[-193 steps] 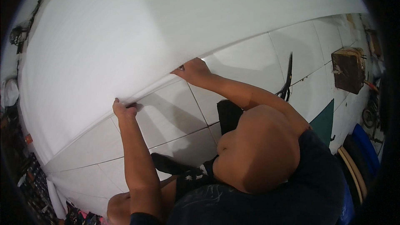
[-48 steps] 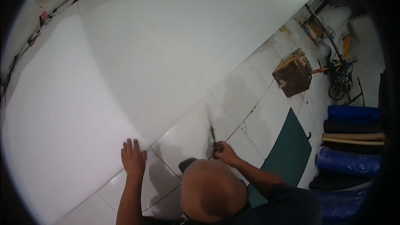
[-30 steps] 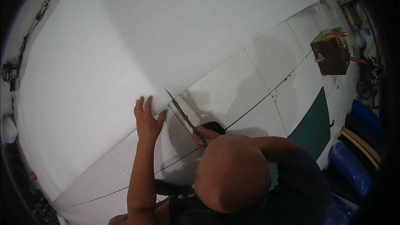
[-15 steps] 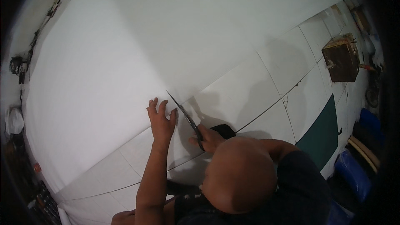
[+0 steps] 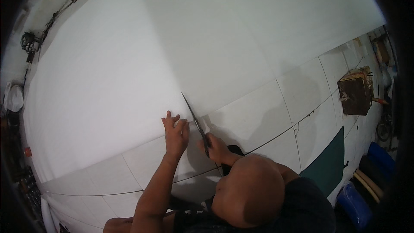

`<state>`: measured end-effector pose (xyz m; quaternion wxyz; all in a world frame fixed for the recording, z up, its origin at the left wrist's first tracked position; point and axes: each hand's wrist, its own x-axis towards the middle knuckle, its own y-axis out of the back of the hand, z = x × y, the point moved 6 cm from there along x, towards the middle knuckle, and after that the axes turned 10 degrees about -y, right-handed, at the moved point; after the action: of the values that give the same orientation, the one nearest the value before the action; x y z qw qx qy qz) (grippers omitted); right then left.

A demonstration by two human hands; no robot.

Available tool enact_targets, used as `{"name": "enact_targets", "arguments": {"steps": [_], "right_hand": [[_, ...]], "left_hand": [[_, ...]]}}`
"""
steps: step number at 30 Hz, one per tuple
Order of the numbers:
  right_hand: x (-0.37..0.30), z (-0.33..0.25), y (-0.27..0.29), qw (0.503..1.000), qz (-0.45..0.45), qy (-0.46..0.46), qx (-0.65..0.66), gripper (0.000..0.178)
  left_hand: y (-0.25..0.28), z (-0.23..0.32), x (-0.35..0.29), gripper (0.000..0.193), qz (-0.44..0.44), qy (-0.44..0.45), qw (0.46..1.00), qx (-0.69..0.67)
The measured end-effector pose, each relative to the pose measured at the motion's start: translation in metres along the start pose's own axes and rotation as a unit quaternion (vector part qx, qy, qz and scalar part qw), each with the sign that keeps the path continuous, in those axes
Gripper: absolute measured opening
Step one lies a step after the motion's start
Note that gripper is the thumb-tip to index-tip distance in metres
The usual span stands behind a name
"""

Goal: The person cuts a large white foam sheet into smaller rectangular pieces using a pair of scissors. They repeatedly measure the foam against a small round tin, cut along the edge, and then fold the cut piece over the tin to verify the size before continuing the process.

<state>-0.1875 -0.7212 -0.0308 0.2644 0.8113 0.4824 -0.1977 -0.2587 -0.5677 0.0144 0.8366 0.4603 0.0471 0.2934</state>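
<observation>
A large white sheet (image 5: 108,82) is spread over a tiled floor. My right hand (image 5: 217,149) is closed round the handles of dark scissors (image 5: 199,125) at the sheet's near edge. Their long blades point away and to the left, with the tip over the sheet; whether the lower blade lies under it I cannot tell. Just left of the blades, my left hand (image 5: 176,137) rests on the sheet near its edge. Its fingers are bent but apart, and nothing shows in them.
A rusty box-shaped block (image 5: 355,92) stands on the tiles at the right, with a dark green sheet (image 5: 324,164) lying nearer. Blue rolls (image 5: 354,203) and tan rolls (image 5: 368,185) are at the lower right. Along the left wall are a white bag (image 5: 14,97) and dark cables (image 5: 29,45).
The view has shifted. The scissors stand steeper, and their two blades still look close together. My left hand stays beside them, its fingers more bent and closer together.
</observation>
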Motion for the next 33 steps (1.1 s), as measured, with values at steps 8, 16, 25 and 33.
{"name": "enact_targets", "arguments": {"steps": [8,16,25,33], "right_hand": [[0.032,-0.042,0.009,1.0,0.016,-0.012,-0.02,0.05],[0.067,-0.07,0.018,0.999,0.015,-0.03,-0.03,0.056],[0.096,-0.078,0.017,0.999,0.005,-0.019,-0.037,0.07],[0.147,-0.137,0.023,0.999,0.005,-0.049,0.012,0.066]], "left_hand": [[-0.001,-0.006,-0.004,0.013,-0.021,-0.006,1.0,-0.002],[-0.002,0.0,0.0,0.02,-0.03,-0.021,0.999,0.014],[-0.002,0.0,-0.004,0.024,-0.04,-0.055,0.996,0.051],[-0.013,-0.004,-0.001,0.029,-0.052,-0.047,0.995,0.073]]}}
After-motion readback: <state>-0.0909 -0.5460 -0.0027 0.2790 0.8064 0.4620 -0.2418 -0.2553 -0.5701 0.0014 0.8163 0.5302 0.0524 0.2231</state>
